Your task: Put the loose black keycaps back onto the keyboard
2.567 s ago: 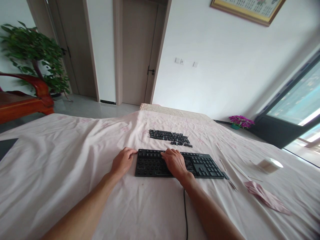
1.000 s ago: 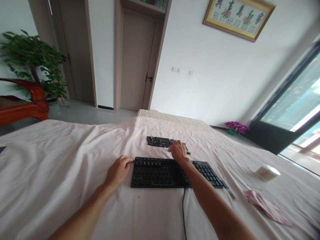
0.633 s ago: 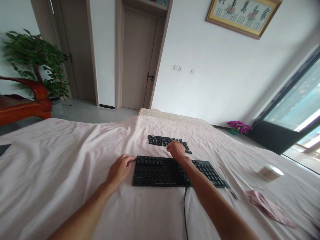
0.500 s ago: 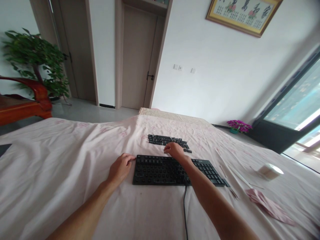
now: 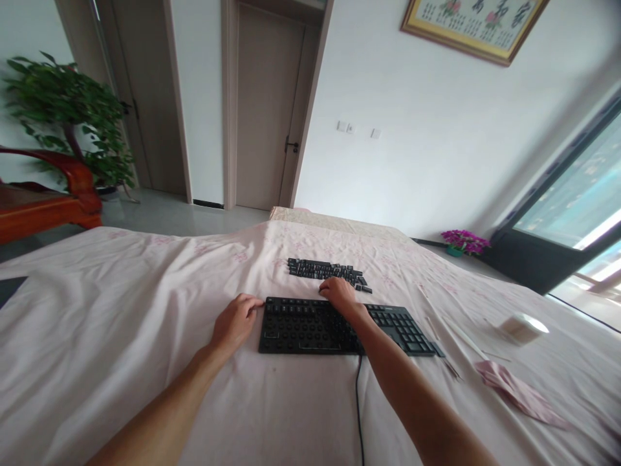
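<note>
A black computer keyboard (image 5: 301,350) lies on the pink cloth, most of its left and middle area stripped of keycaps; a top-left row and the right-side keys are in place. At its upper left corner is my left hand (image 5: 237,318), fingers closed against the edge. My right hand (image 5: 339,292) reaches over the keyboard's top edge with fingers pinched together, a small dark keycap (image 5: 321,289) at the fingertips. Just beyond it, loose black keycaps (image 5: 315,268) lie in rows on the cloth. My right forearm hides part of the keyboard.
The keyboard's cable (image 5: 358,401) runs toward me. To the right lie thin sticks (image 5: 452,369), a pink cloth piece (image 5: 521,393) and a white roll (image 5: 524,328). A dark flat object (image 5: 10,288) lies at the left edge. The pink bedspread (image 5: 145,310) is wrinkled.
My right hand has barely shifted, staying over the keyboard's top edge by the loose keycaps. My left hand keeps its place at the corner. The view has tilted slightly.
</note>
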`<state>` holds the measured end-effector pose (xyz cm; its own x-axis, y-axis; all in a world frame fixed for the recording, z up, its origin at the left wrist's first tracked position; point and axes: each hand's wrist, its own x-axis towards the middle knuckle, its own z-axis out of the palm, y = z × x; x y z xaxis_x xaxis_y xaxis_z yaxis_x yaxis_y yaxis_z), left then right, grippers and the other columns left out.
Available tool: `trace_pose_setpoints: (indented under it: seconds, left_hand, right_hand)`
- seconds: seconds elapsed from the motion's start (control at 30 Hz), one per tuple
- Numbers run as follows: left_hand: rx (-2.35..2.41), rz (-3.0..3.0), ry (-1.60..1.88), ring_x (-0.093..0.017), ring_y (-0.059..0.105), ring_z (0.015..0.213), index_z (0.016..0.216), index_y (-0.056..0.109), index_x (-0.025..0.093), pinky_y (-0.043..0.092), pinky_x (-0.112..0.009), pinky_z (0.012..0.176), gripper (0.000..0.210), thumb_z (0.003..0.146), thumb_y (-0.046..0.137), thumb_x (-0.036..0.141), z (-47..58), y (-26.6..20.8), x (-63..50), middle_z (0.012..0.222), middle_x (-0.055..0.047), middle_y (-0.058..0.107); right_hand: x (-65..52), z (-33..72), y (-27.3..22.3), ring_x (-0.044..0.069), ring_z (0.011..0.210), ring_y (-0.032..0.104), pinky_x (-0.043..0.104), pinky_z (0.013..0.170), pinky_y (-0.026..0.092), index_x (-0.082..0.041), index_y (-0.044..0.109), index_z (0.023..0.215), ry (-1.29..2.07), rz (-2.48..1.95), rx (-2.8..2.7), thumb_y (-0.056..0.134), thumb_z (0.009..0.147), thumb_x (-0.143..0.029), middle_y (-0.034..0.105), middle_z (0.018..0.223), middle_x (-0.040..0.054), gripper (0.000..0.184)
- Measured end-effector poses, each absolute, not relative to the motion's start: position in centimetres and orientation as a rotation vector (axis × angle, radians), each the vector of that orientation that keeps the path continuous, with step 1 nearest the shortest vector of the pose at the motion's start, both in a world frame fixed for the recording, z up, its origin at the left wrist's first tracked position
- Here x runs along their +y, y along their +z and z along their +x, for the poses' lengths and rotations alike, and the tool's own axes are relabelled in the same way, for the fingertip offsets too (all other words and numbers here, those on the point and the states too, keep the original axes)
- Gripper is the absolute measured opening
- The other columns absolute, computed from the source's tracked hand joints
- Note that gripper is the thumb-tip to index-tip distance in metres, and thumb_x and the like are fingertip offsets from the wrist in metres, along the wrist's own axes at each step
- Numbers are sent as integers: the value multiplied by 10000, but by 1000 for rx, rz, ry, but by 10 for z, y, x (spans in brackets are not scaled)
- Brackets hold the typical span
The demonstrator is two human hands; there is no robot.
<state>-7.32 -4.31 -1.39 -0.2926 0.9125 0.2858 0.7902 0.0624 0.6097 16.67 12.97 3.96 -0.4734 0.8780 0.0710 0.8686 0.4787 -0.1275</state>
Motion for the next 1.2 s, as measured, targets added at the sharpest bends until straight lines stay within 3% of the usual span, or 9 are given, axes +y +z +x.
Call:
trace_pose_setpoints:
  seconds: [0.27,0.43,0.67,1.2]
  left_hand:
    - [2148,1760,1056,-139,581,1016,998,659,258,432,-248,875,310,816,443,131,-73,-14,-44,1102,2,632]
    - [2148,1754,1057,-140,576,1026,996,661,261,428,-241,881,298,821,449,145,-74,-16,-43,1104,1,632]
    - [2170,1768,1043,-134,574,1038,1001,662,265,424,-231,892,316,817,435,146,-73,-16,-43,1117,6,630]
    - [2173,1785,1044,-135,579,1025,1005,656,264,430,-237,882,315,815,432,149,-75,-19,-42,1108,11,629]
  right_hand:
    - [105,175,54,178,962,603,234,746,376,-276,694,1026,58,-1448,-2522,489,861,-312,680,1053,15,265]
    - [65,186,55,151,928,600,218,763,380,-270,664,1046,67,-1214,-2529,456,906,-295,660,1039,10,253]
    - [41,193,41,154,955,576,233,816,383,-273,631,1110,-57,-1212,-2596,437,939,-273,636,1046,38,259]
    - [45,192,40,151,896,540,234,703,354,-281,654,1045,-177,-1158,-2691,446,939,-268,609,945,25,234]
